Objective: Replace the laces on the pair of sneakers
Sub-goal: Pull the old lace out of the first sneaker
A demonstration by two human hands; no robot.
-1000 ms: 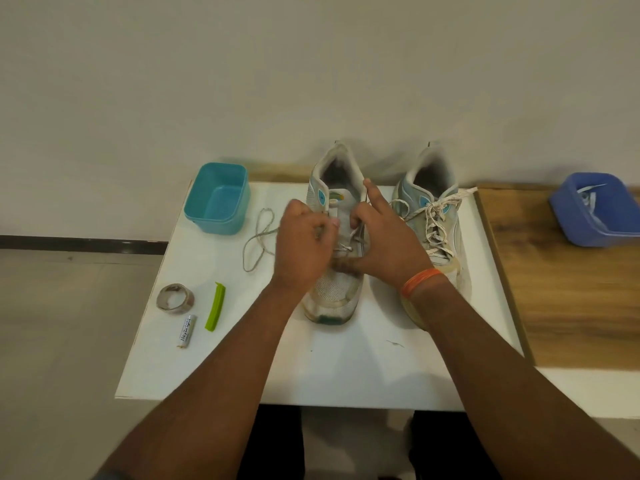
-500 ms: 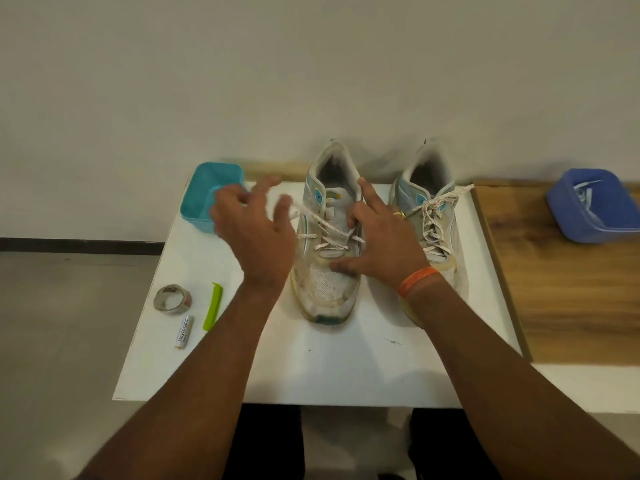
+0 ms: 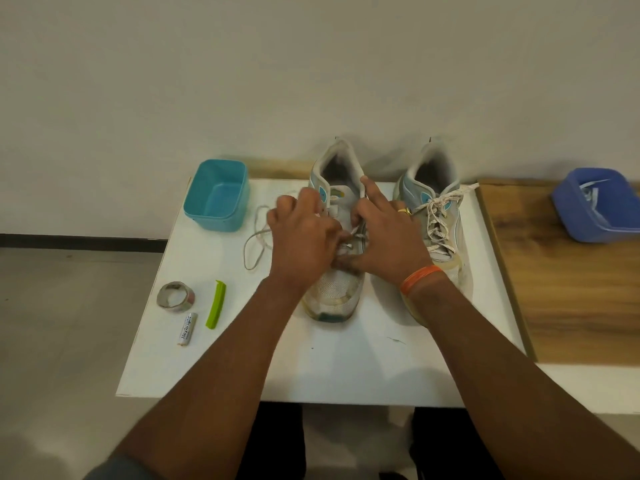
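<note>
Two worn white and grey sneakers stand side by side on the white table (image 3: 346, 368), toes toward me. My left hand (image 3: 301, 242) is on the left sneaker (image 3: 337, 292), its fingers curled and pinching the lace at the lower eyelets. A loose length of that white lace (image 3: 254, 244) loops on the table to the left. My right hand (image 3: 384, 237) holds the same shoe from its right side, thumb across the vamp and fingers along the eyelet row. The right sneaker (image 3: 438, 220) is fully laced, its lace ends lying untied.
A teal tub (image 3: 218, 195) stands at the table's back left. A tape roll (image 3: 176, 295), a green clip (image 3: 216, 304) and a battery (image 3: 187, 329) lie near the left edge. A blue tub (image 3: 595, 209) with white strips sits on the wooden surface (image 3: 561, 289) at the right.
My left hand, which had pulled the lace up and out to the left, has come back down onto the left sneaker's eyelets. My right hand stayed on the shoe.
</note>
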